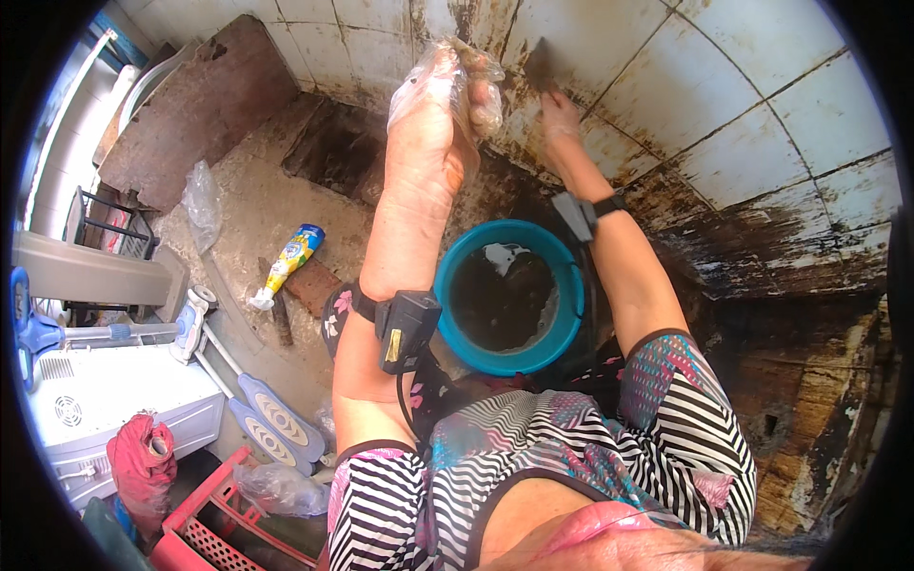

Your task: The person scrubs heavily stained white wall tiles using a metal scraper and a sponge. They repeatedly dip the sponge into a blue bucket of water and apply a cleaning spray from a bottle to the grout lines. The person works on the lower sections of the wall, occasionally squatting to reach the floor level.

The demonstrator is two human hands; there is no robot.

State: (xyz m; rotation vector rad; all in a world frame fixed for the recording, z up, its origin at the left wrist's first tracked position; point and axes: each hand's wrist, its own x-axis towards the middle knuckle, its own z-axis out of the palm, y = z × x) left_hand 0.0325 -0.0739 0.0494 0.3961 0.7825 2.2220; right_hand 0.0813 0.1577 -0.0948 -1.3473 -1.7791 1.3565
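Observation:
My left hand (448,89) is raised at the top middle, wrapped in clear plastic, with its fingers curled; whether anything lies inside them is hidden. To its right, my right hand (559,113) holds a dark, blurred scraper-like tool (540,64) against the stained white wall tiles (582,39). Brown and black grime covers the lower tiles and the grout. Below and between my forearms stands a teal plastic basin (444,285) with dark, murky water and a patch of pale foam in it.
A yellow and blue squeeze bottle (291,258) lies on the floor near a brick (314,285). A brown board (200,107) leans at the upper left. Further left are a white appliance (128,389), blue-grey crutch-like poles (275,421), a red plastic crate (207,514) and plastic bags (282,489).

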